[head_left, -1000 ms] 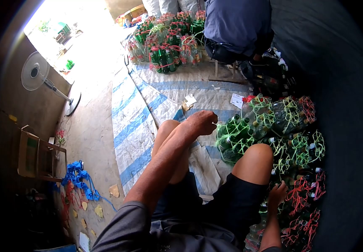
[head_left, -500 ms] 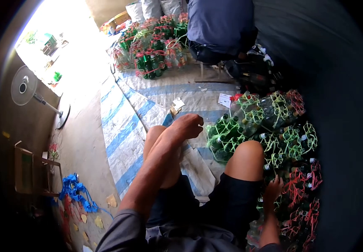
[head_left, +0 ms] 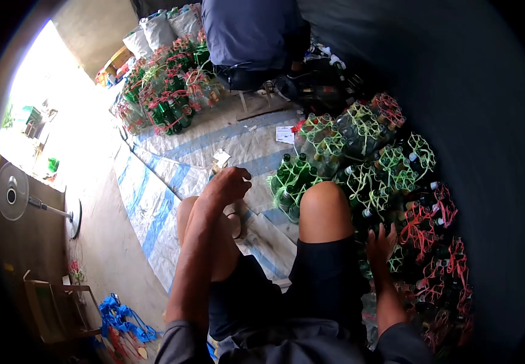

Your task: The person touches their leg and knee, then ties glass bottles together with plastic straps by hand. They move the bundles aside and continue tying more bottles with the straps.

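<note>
My left hand [head_left: 228, 184] hangs loosely past my left knee, its forearm lying along that leg. Its fingers are bent but a little apart, and nothing shows in them. To the right of my other knee [head_left: 324, 209], my right hand [head_left: 382, 244] is spread with fingers up, over the near bottles. Around it stand bundles of bottles tied with green string [head_left: 390, 179] and with red string [head_left: 419, 221]. A bundle of green bottles [head_left: 293, 185] stands just beyond my right knee.
A person in a dark blue shirt [head_left: 250, 33] sits on a stool ahead, back turned. Left of them are more tied bottles [head_left: 168, 115] and white sacks [head_left: 156, 30]. A striped tarp [head_left: 153, 194] covers the floor. At the left stand a fan [head_left: 12, 191] and blue strips [head_left: 120, 318].
My view has turned right, so the scene sits further left. My right hand has lifted from the bottles and its fingers have spread. My left hand stays by the knee, fingers slightly looser.
</note>
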The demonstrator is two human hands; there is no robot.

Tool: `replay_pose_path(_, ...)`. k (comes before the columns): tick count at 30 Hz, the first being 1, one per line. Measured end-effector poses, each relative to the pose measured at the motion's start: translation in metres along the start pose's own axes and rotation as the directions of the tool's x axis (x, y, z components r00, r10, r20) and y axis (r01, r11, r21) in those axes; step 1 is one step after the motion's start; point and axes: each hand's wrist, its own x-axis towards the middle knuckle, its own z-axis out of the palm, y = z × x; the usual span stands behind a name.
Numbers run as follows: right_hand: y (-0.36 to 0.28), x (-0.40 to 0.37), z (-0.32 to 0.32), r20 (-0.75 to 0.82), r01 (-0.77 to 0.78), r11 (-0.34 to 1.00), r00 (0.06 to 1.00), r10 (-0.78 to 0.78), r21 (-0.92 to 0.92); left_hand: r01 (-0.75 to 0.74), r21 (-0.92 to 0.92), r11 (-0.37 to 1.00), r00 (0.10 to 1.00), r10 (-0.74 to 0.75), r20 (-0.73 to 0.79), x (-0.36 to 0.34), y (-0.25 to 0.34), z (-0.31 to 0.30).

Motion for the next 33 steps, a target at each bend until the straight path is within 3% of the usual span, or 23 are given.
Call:
replay_pose_path(1,0.000,0.001,-0.001,0.003,-0.006,1.000,1.000,0.006,0.013,0.209,-0.148,0.967,0.977,-0.202,0.060,0.004,-0.005,0.016)
replay_pose_path(6,0.002,0.004,0.002,-0.106,0.101,0.995,0.989,-0.102,-0.016,0.202,-0.205,0.958,0.979,-0.205,0.007,0.002,-0.017,0.031)
replay_pose_path(9,0.001,0.004,0.004,-0.116,0.074,0.997,0.991,-0.074,-0.001,0.290,-0.361,0.886,0.953,-0.303,0.020,-0.006,0.016,-0.014)
replay_pose_path(16,-0.001,0.004,0.002,-0.138,0.079,0.997,0.987,-0.078,0.003,0.270,-0.336,0.902,0.961,-0.276,0.032,-0.001,0.028,-0.024)
replay_pose_path(20,-0.003,0.003,0.000,-0.151,0.092,0.996,0.985,-0.088,0.018,0.253,-0.401,0.881,0.964,-0.266,0.022,0.002,0.046,-0.017)
replay_pose_path(22,-0.004,0.005,-0.002,-0.141,0.090,0.995,0.986,-0.083,0.042,0.159,-0.511,0.845,0.981,-0.194,-0.015,0.011,0.063,-0.011)
replay_pose_path(26,-0.005,0.004,-0.003,-0.126,0.059,0.998,0.990,-0.055,0.030,-0.018,-0.782,0.623,0.962,-0.201,-0.182,0.033,0.113,0.015)
replay_pose_path(27,-0.006,0.005,-0.004,-0.118,0.048,0.999,0.992,-0.045,0.025,-0.043,-0.852,0.521,0.970,-0.183,-0.161,0.033,0.124,0.017)
replay_pose_path(28,-0.006,0.005,-0.004,-0.119,0.049,0.998,0.992,-0.045,0.033,0.015,-0.929,0.371,0.955,-0.280,-0.097,0.032,0.133,0.029)
replay_pose_path(29,-0.005,0.006,-0.004,-0.118,0.050,0.998,0.992,-0.045,0.041,-0.019,-0.971,0.239,0.954,-0.286,-0.089,0.030,0.139,0.040)
replay_pose_path(33,-0.005,0.005,-0.004,-0.109,0.052,0.998,0.993,-0.047,0.047,-0.210,-0.970,0.124,0.953,-0.197,-0.231,0.024,0.151,0.103)
